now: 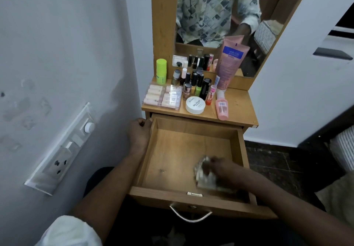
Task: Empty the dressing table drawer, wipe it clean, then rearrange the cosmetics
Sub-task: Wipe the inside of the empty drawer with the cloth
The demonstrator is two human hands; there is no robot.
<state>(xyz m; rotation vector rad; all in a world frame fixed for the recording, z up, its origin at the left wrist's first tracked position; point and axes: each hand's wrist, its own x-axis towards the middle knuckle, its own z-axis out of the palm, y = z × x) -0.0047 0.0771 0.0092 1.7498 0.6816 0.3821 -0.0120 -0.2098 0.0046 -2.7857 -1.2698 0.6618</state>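
Head view: I am seeing the right hand [220,167] pressing a crumpled cloth [205,180] into the drawer [182,150], front right. Blur is hiding its fingers. The cloth is looking soft and light, best bunched in the palm. The left hand [138,132] is gripping the drawer's left wall. Only the cloth is lying inside. The cosmetics [191,88] are standing on the tabletop [239,107].

Left wall [57,34] pale grey-white and scuffed. White switch panel [63,150] mounted on it: sockets, rocker switches, one round knob. Wooden dressing table [162,25] with mirror [210,15] stands against it. Dark speckled floor [268,159] on right. Light dim, even.
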